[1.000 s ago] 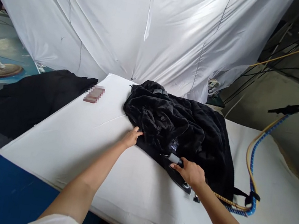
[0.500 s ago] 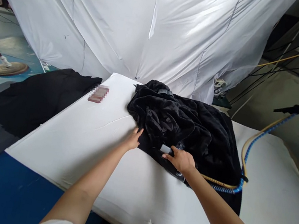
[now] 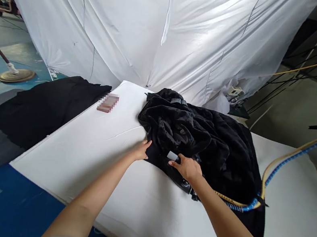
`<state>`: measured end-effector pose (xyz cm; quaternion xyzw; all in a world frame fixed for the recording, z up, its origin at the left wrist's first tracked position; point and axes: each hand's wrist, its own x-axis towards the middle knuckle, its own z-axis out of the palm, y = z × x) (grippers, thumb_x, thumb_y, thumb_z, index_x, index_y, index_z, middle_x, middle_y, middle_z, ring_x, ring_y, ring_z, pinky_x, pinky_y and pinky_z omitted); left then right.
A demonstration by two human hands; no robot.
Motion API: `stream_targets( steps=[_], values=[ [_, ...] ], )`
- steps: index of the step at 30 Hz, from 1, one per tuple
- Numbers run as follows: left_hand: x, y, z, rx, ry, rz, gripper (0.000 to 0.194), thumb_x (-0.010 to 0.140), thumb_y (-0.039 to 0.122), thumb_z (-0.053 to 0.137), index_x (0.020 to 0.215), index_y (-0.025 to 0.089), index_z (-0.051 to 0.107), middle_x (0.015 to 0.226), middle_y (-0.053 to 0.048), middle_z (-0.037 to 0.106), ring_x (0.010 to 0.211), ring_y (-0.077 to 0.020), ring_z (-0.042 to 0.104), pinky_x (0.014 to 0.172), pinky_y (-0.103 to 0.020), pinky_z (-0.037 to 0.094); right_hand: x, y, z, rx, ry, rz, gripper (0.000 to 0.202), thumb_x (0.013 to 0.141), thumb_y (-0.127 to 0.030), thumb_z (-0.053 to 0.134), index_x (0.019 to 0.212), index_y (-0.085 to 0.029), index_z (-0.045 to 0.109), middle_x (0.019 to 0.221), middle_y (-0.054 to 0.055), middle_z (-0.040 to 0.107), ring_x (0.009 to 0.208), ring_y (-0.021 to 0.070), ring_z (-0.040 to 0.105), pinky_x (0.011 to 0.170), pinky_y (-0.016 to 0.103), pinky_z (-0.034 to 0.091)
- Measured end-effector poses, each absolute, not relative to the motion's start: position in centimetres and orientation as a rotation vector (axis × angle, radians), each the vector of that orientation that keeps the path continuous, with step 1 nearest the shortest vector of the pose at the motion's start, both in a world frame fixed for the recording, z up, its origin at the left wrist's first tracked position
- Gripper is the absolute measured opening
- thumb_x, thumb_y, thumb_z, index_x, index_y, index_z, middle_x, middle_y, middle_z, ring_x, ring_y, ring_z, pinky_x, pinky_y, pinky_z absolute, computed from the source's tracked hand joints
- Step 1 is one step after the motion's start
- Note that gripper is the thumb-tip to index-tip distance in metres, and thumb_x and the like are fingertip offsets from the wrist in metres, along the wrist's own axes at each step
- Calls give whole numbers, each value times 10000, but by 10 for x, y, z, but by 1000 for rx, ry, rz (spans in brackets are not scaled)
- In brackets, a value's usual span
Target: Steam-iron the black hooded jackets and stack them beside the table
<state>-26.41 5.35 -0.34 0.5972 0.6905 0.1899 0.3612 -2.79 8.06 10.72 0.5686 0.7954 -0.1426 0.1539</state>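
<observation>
A black fleece-lined garment [image 3: 215, 145] lies bunched on the white padded table [image 3: 79, 149], its smooth front edge spread flat toward me. My left hand [image 3: 141, 150] is at the garment's left front corner, thumb and fingers closed on the cloth edge. My right hand [image 3: 189, 169] grips the handle [image 3: 173, 156] of a steam iron, whose grey end pokes out past the fingers. Most of the iron's dark body is hidden under that hand and hard to separate from the black cloth. A blue and yellow hose [image 3: 271, 175] runs from behind my right forearm up to the right.
A reddish-brown, blurred-out small item [image 3: 108, 103] lies near the table's left edge. Black cloth [image 3: 46, 111] is spread beyond that edge, over a grey surface. White sheeting [image 3: 149, 31] hangs behind the table. A stand with a round base [image 3: 17, 75] is at far left.
The iron in my right hand has slid slightly left along the garment's front edge. My left hand stays at the corner. The view has shifted a little, and the hose has swung.
</observation>
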Motion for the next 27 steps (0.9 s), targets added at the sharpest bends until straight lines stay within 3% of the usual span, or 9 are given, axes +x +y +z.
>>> stream_targets(
  steps=[2,5,8,15,17,22,27],
  values=[
    [-267,64,-2,1479,1814,568,760,563,136,714,1275,211,458,1358,-103,411,1194,-225,444,937,-272,374,-34,78,107,1675,2259,-426,679,719,-753,315,1119,-253,540,923,88,669,883,285,611,698,358,425],
    [-268,84,-1,1351,1895,736,523,655,142,636,1165,205,538,1002,-45,625,895,-155,591,773,-250,443,-44,74,109,1688,2252,-441,647,727,-741,328,1092,-255,548,917,87,671,878,284,613,695,356,426],
    [-268,97,-1,1328,1939,789,432,672,41,535,1074,195,562,756,18,606,709,-107,567,670,-216,432,-54,68,112,1644,2258,-436,602,738,-722,340,1037,-250,565,883,85,673,858,282,618,678,350,428],
    [-282,104,2,1368,1888,739,359,604,-12,510,871,196,629,577,60,516,589,-86,502,609,-194,397,-76,59,106,1704,2205,-444,623,744,-728,317,1066,-251,554,879,84,669,861,263,618,677,335,430],
    [-288,107,7,1354,1866,717,330,616,-8,504,848,181,642,580,47,541,581,-91,515,603,-198,405,-85,61,104,1729,2208,-455,616,745,-725,322,1055,-249,558,881,81,669,864,259,617,690,339,432],
    [-304,107,29,1349,1930,1017,394,691,-16,395,942,187,620,891,-13,642,837,-102,573,775,-210,417,-117,73,101,1757,2231,-492,607,736,-723,351,1032,-244,577,902,89,670,875,258,615,697,337,438],
    [-314,94,49,1319,1916,1429,369,699,9,357,892,192,612,843,1,652,806,-105,590,769,-221,436,-152,80,100,1761,2268,-523,587,725,-717,385,1019,-251,586,941,88,666,905,259,607,706,336,444]
  ],
)
